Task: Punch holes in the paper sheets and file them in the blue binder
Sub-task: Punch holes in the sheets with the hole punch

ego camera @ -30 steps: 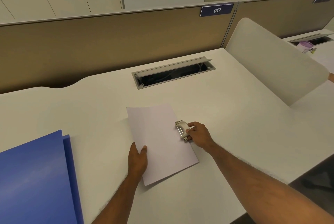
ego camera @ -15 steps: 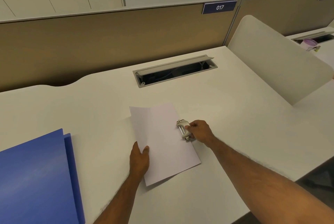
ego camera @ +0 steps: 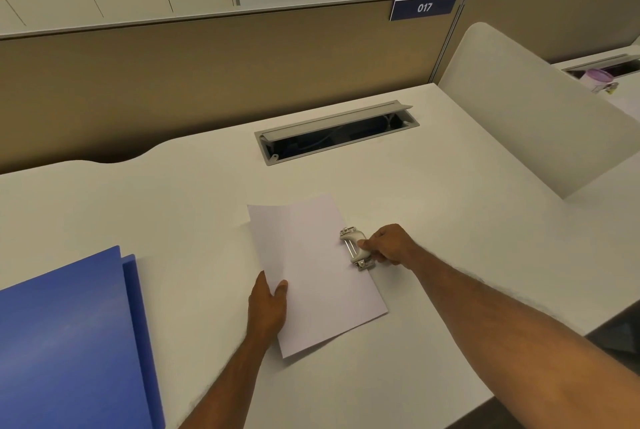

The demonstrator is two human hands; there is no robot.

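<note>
1. A white desk (ego camera: 450,221) carries everything.
2. The blue binder (ego camera: 62,342) lies flat at the near left corner of the desk, well apart from the paper. It is plain matte blue, and a second blue edge shows along its right side.
3. The paper sheets (ego camera: 311,273) lie mid-desk, blank, white and turned slightly askew. Their far left corner is a little lifted and shows an offset edge beneath.
4. The left hand (ego camera: 268,304) rests at the sheets' near left edge. Its fingers are straight and its thumb lies on the paper.
5. The right hand (ego camera: 389,245) curls its fingers around the hole punch.
6. The hole punch (ego camera: 353,248) is small, cream and metal, and sits over the sheets' right edge.
</note>
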